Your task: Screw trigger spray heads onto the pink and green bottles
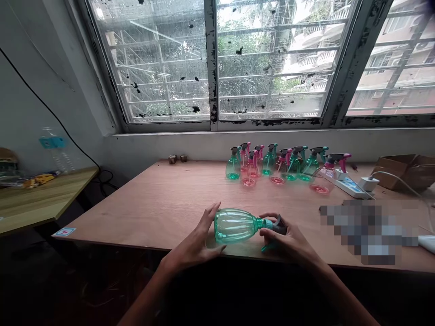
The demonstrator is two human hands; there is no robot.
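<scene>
1. Head view, the bottle in hand: a clear green spray bottle (234, 225) lies on its side above the near edge of the wooden table (163, 199), near the middle of the scene. Its base points left and its dark spray head (279, 226) points right; whether the body rests on the tabletop cannot be told.
2. Head view, left hand (200, 240): the grip is spread, with the thumb well apart from the fingers and the bottle's base between them. Whether the fingertips press on the plastic cannot be told.
3. Head view, right hand (288, 237): thumb and fingers pinch the bottle at the spray head, just beside the neck. A green tip (270, 246) shows below this hand.
4. Head view, far side of the table: a group of upright spray bottles (269, 160), some green and some pink, stands right of the middle. Two small brown objects (172, 159) sit near the far left corner.
5. Head view, right side: a white power strip (353, 186) bears a white plug (369, 183); a cardboard box (408, 172) lies beyond it. Nearer, a pixelated patch (370, 231) hides its contents.
6. Head view, surroundings: a barred window (163, 68) spans the far wall, and a second, yellowish table (50, 203) stands at the left.
</scene>
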